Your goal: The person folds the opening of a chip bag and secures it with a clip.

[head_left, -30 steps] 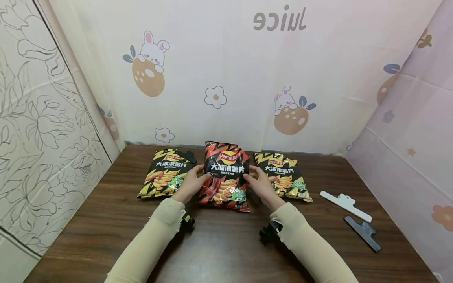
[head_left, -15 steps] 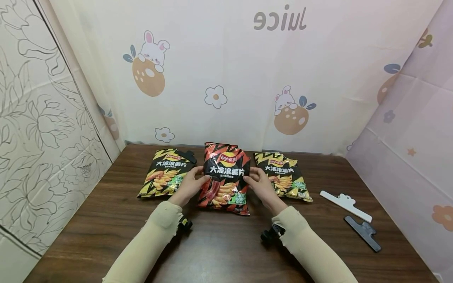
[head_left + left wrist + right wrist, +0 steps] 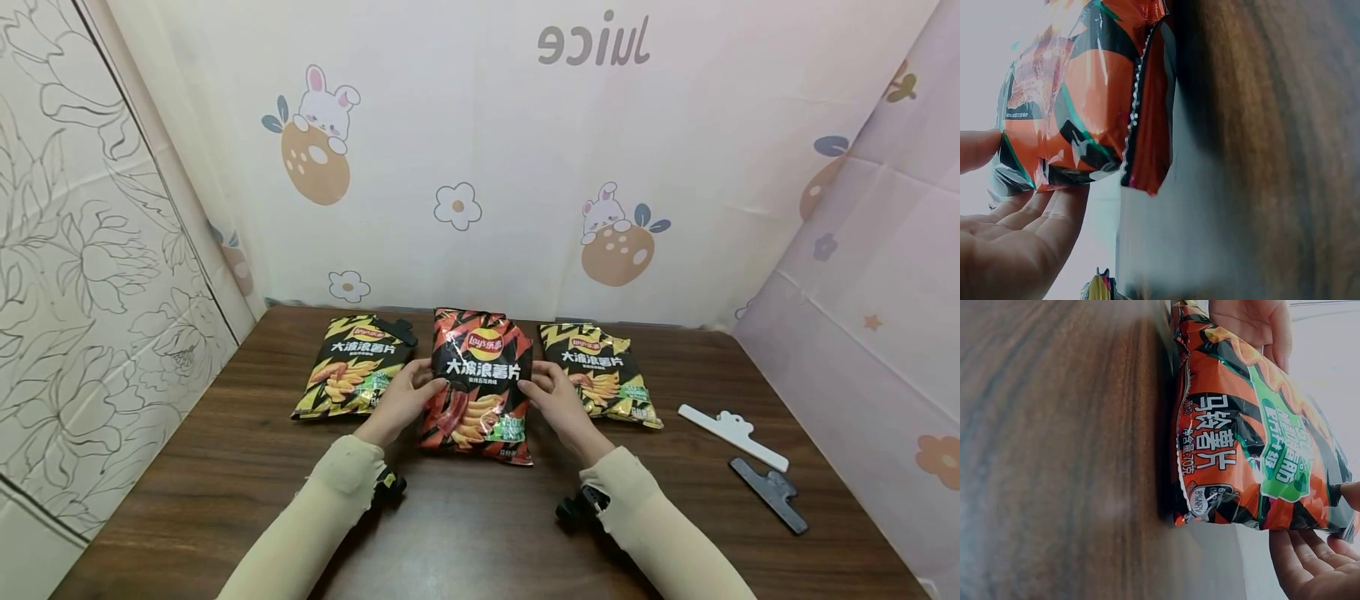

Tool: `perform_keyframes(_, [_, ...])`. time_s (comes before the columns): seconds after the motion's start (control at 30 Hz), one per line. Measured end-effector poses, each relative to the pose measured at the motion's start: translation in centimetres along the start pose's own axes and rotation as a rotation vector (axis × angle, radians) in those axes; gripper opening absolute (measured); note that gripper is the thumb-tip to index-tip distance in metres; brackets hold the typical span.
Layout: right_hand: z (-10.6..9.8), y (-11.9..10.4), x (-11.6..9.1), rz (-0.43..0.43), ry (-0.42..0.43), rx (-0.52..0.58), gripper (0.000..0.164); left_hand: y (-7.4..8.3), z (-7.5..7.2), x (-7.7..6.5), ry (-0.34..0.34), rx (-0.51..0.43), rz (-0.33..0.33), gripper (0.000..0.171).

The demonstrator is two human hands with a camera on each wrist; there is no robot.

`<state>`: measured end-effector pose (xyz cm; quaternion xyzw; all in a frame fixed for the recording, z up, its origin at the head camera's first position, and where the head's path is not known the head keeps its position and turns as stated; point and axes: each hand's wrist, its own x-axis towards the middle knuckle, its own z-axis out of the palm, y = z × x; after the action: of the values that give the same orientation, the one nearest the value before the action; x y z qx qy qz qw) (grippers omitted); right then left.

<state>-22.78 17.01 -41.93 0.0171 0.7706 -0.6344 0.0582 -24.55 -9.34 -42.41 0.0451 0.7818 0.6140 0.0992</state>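
Note:
A red and black bag of potato chips (image 3: 483,408) is held by its two sides, front facing me, in the middle of the head view. My left hand (image 3: 403,402) grips its left edge, thumb on the front and fingers behind. On the opposite edge my right hand (image 3: 558,407) pinches it the same way. The left wrist view has the bag's crimped end (image 3: 1147,112) close over the wood, with the left hand (image 3: 1029,244) around its side. In the right wrist view the bag's lower front (image 3: 1235,444) leans back above the table, the right hand (image 3: 1313,562) at its side.
Yellow and black chip bags lie left (image 3: 352,367) and right (image 3: 596,371) of the hands. A black clip (image 3: 397,331) sits at the left bag's top corner. A white clip (image 3: 733,435) and a dark clip (image 3: 770,493) lie on the wooden table (image 3: 480,533) at right. A printed curtain (image 3: 465,125) hangs behind.
Both hands have brought the red chip bag slightly down the head view, toward the person, keeping their grip. The other bags and the clips have stayed put.

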Motion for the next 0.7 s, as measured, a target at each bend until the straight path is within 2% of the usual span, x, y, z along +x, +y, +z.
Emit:
perform_keyframes(0.23, [-0.1,0.3,-0.7,-0.008,0.000,-0.010,0.053,-0.2,0.2,-0.5,-0.013,-0.032,0.012,0.056])
perform_keyframes(0.5, [-0.5,0.5,-1.5,-0.030,-0.023,-0.009,0.053,-0.2,0.4,-1.1,-0.025,-0.021,0.016,0.057])
perform_keyframes(0.7, [-0.8,0.5,-2.2,-0.050,-0.058,0.002,0.054,-0.1,0.4,-1.7,-0.031,-0.024,-0.012,0.064])
